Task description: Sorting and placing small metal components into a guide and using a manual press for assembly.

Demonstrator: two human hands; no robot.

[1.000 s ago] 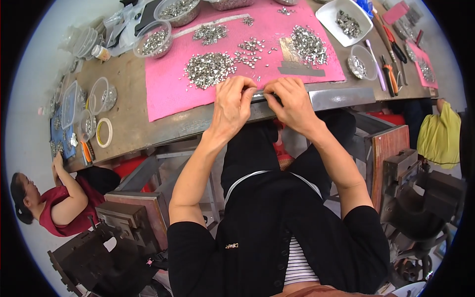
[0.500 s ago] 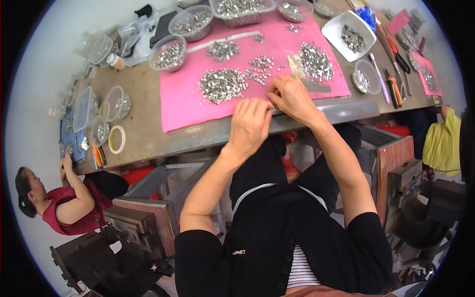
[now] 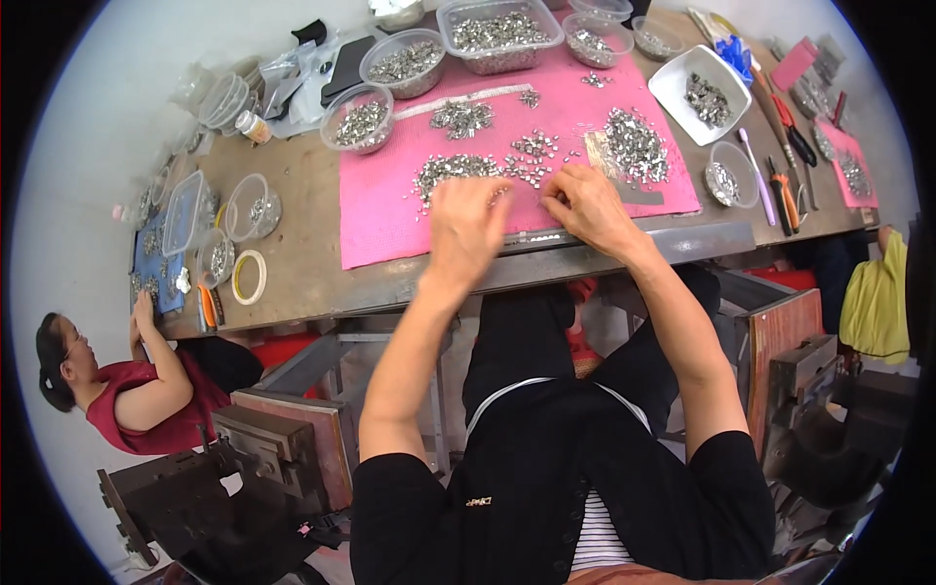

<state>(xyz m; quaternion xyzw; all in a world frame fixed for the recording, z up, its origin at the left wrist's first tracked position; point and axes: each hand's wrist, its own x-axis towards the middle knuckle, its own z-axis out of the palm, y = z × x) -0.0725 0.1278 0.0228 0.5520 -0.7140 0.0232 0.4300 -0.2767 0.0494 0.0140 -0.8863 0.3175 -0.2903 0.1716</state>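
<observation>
On a pink mat (image 3: 390,229) lie heaps of small shiny silver metal pieces. My left hand (image 3: 464,229), blurred by motion, hovers at the near side of the left heap (image 3: 451,168); its fingers are too smeared to read. Over the mat's front part, my right hand (image 3: 593,210) has its thumb and fingers pinched together, and whatever they hold is hidden. Just below the hands, a narrow metal strip (image 3: 531,240) with a row of small pieces runs along the table edge. Loose pieces (image 3: 531,156) lie scattered beyond my hands, and another heap (image 3: 636,146) sits farther right.
Clear plastic tubs (image 3: 500,44) of metal pieces line the back. A white dish (image 3: 680,97), a small cup (image 3: 726,180), a purple toothbrush (image 3: 756,180) and orange-handled pliers (image 3: 779,195) are at right. A tape roll (image 3: 250,277) lies left, near a seated person (image 3: 151,390).
My left hand has moved left and away from the right hand, to the left heap. The right hand stays pinched. The strip with its row of pieces now shows between them.
</observation>
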